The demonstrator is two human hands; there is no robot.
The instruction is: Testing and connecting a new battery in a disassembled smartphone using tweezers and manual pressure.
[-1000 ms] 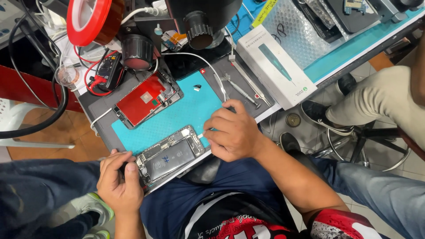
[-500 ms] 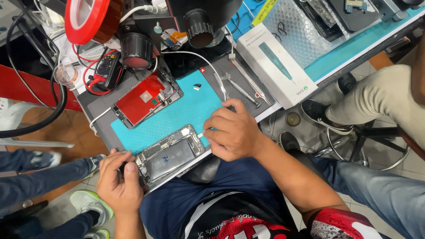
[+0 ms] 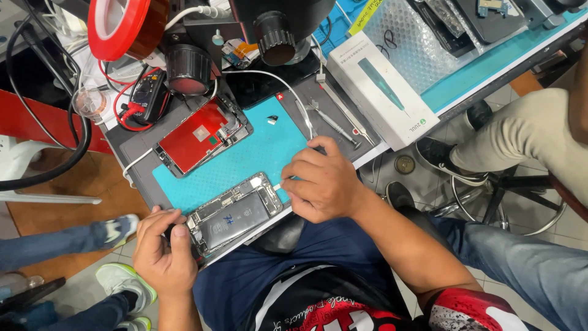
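An opened phone body (image 3: 234, 212) with its dark battery showing lies at the near edge of a teal work mat (image 3: 257, 150). My left hand (image 3: 162, 248) grips the phone's left end. My right hand (image 3: 323, 181) rests at the phone's right end, fingers pinched on a small white tab (image 3: 277, 186) by the frame. A detached screen with a red back (image 3: 199, 135) lies on the mat further away.
Metal tweezers and a screwdriver (image 3: 334, 119) lie right of the mat, beside a white box (image 3: 383, 92). A microscope lens (image 3: 277, 43), a red tape roll (image 3: 119, 24) and cables stand behind. A seated person's leg (image 3: 527, 132) is at right; another person's shoes (image 3: 122, 282) at left.
Both hands stay on the phone almost unmoved. The other person's legs and shoes at the lower left have shifted.
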